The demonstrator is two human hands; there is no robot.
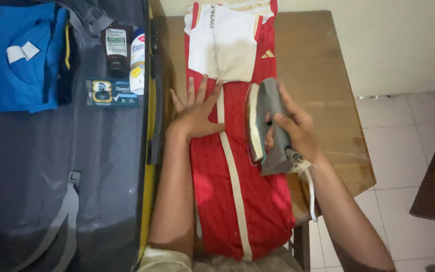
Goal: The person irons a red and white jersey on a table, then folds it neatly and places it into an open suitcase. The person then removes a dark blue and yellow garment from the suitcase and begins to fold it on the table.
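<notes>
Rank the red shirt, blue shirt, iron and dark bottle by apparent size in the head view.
1. red shirt
2. blue shirt
3. iron, held tilted up in the right hand, nearer the camera, so somewhat unsure
4. dark bottle

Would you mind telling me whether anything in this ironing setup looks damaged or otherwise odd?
Yes. The iron's cord looks frayed where it leaves the grey iron, with pale fibres sticking out near the right hand. The iron is tipped on its side above the red garment, not flat, while the left hand presses the cloth.
</notes>
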